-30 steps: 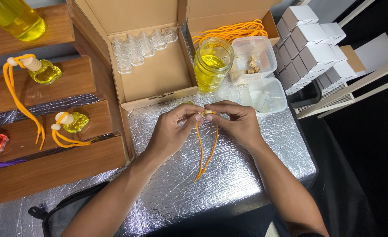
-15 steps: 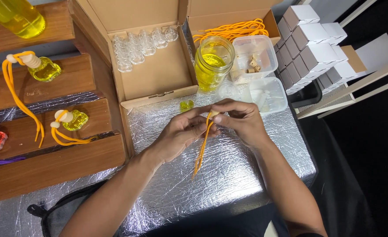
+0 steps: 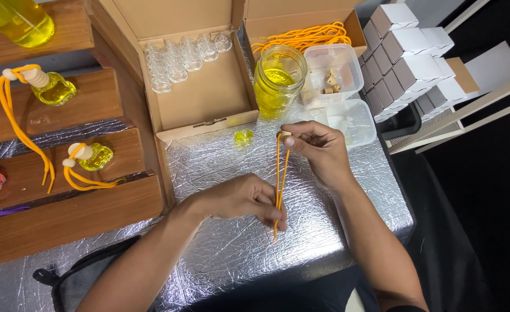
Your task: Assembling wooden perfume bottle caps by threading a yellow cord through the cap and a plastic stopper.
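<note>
My right hand [image 3: 318, 151] pinches a small wooden cap at the top of a doubled orange cord [image 3: 280, 173]. The cord runs down to my left hand [image 3: 244, 199], whose fingers grip it near its lower end, so it is stretched taut between the two hands over the silver foil table [image 3: 226, 254]. A small yellow-filled glass bottle [image 3: 243, 137] sits on the foil just left of the cord's top, touched by neither hand.
An open cardboard box [image 3: 203, 86] holds several empty glass bottles. Behind are a jar of yellow liquid [image 3: 277, 81], a box of orange cords [image 3: 307, 37], plastic tubs with wooden caps [image 3: 331, 72] and stacked white boxes [image 3: 408, 55]. Wooden steps [image 3: 64, 190] at left carry finished bottles.
My left hand has slid down the cord toward me, pulling it straight. My right hand stays near the top holding the cap. The small yellow bottle now lies uncovered on the foil.
</note>
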